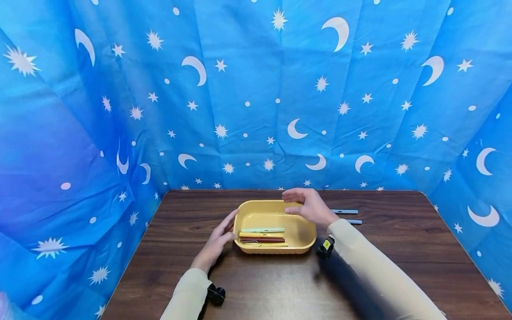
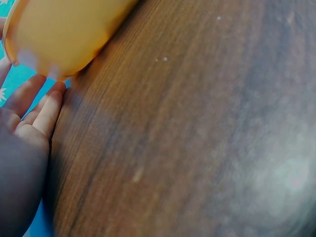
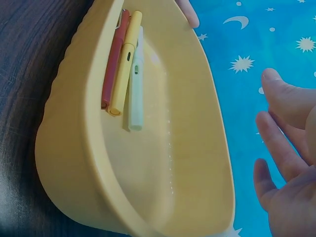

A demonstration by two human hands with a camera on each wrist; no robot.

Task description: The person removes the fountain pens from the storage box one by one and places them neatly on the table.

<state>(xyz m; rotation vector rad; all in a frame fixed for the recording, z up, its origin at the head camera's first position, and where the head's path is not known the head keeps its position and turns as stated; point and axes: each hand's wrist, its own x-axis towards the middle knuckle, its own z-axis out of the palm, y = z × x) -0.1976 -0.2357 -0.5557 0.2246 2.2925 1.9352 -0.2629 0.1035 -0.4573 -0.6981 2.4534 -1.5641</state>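
Observation:
A yellow plastic basket (image 1: pixel 276 250) with rounded ends stands on the table. Several pens lie side by side along its near wall: a mint green pen (image 3: pixel 136 89), a yellow pen (image 3: pixel 125 69), a dark red pen (image 3: pixel 115 64) and one more yellow pen at the wall. My left hand (image 1: pixel 216 242) rests its extended fingers against the outside of the basket's left end. Over the basket's far right rim hovers my right hand (image 1: pixel 310 209), fingers and thumb apart, with nothing between them. In the right wrist view it shows clear of the basket.
Two blue pens lie on the table right of the basket, the far pen (image 1: pixel 347 212) and the near pen (image 1: pixel 355 222), both partly hidden by my right hand and sleeve. The dark wooden table (image 1: pixel 172 249) ends at a blue star-and-moon curtain (image 1: pixel 256 115).

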